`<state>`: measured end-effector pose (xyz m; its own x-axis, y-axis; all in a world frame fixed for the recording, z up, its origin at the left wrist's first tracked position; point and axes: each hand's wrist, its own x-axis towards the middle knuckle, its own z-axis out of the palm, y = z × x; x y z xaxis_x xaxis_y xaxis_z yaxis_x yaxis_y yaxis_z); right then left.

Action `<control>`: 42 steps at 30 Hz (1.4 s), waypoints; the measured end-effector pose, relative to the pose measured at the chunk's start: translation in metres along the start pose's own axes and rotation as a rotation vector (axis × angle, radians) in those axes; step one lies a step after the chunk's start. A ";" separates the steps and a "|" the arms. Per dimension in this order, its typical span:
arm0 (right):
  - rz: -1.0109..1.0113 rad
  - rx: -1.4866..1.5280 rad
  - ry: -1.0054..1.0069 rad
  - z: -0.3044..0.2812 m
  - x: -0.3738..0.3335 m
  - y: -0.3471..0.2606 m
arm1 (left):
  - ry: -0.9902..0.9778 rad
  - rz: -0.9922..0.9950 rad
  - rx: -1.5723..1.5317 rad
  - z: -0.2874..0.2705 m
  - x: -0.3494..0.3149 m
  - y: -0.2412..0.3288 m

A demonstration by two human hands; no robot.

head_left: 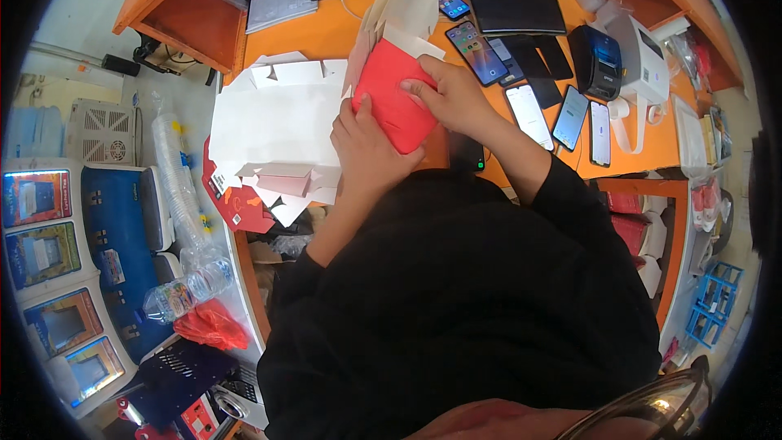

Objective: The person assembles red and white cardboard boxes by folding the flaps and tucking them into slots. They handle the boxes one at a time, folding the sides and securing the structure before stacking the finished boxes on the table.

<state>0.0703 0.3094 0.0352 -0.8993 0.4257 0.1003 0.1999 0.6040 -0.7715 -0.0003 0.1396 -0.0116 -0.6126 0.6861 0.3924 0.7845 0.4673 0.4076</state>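
Observation:
Both my hands hold a red cardboard piece point(391, 91) above the orange desk. Beyond it stretches a long off-white card sheet point(410, 2) with tabs; whether the two are joined, I cannot tell. The fingers of my left hand point(368, 137) are closed round its lower left side. My right hand point(458, 96) grips the right side, with the thumb bent onto the red face. Just left of my hands lie flattened white cartons point(277, 114) with cut tabs and folded flaps. A flat red carton point(246, 208) sticks out from under them.
Several phones, among them a lit one point(529, 116), lie right of my hands. A black tablet point(513, 3) is behind them. Farther right stand a black label printer point(597, 63) and a white machine point(639, 57). A plastic bottle point(187, 293) lies left, below the desk edge.

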 end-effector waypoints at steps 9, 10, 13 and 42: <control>-0.198 0.189 0.214 -0.051 0.000 0.032 | -0.046 -0.638 -1.538 -0.004 -0.025 -0.064; -0.210 0.328 0.145 -0.045 -0.007 0.037 | -0.079 -0.687 -1.599 -0.007 -0.031 -0.069; -0.222 0.500 -0.017 -0.026 -0.029 0.042 | -0.161 -0.735 -1.529 -0.007 -0.055 -0.076; -0.117 0.408 0.055 -0.012 0.023 0.126 | -0.271 -0.149 -1.073 0.085 0.054 -0.063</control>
<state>0.0792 0.4033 -0.0520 -0.8823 0.4124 0.2270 -0.0827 0.3391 -0.9371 -0.0748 0.1946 -0.0865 -0.5497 0.8233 0.1412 0.1351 -0.0791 0.9877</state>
